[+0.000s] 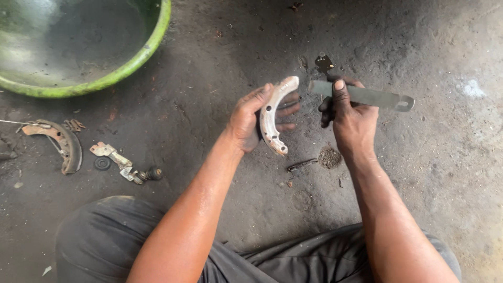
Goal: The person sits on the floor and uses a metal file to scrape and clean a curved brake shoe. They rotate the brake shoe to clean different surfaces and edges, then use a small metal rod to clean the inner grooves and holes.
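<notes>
Sitting over the dark concrete floor (429,173), the person's left hand (249,119) clasps a curved pale metal brake shoe (272,116) edge-up, exposing its rim, while the right hand (350,118) grips a flat grey metal bar (374,97) beside it. Farther left lie a rusty second brake shoe (62,141) and a green basin (133,60).

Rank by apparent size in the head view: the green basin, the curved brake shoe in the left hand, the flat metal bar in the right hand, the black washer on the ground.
1. Green basin, though cut off by the frame.
2-3. Flat metal bar and curved brake shoe: too alike, each partly covered by a hand.
4. Black washer.
</notes>
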